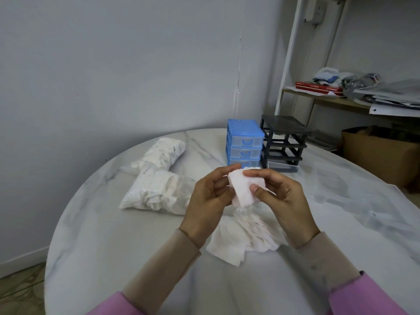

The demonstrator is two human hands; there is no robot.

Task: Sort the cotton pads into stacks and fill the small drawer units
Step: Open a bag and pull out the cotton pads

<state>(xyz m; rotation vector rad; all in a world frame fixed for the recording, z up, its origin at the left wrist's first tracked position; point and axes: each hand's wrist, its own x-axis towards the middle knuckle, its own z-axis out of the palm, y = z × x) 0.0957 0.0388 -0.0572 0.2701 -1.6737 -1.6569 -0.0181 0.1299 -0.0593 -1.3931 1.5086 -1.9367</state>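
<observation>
A small stack of white square cotton pads [244, 188] is held up above the table between both hands. My left hand [208, 198] grips its left side and my right hand [284, 196] pinches its right edge with thumb and fingers. Beneath my hands a loose heap of cotton pads [245, 237] lies on the table. Two clear bags full of pads [159, 178] lie to the left. A blue three-drawer unit [244, 142] stands at the back with its drawers closed. Beside it stands a black drawer frame [283, 142] without drawers in its upper slots, a clear drawer [281, 166] at its foot.
The round white marble table [113, 246] stands against a grey wall. Clear plastic sheeting [354, 196] lies on its right side. A shelf rack [329, 96] with books and papers and a cardboard box [379, 153] stand behind on the right.
</observation>
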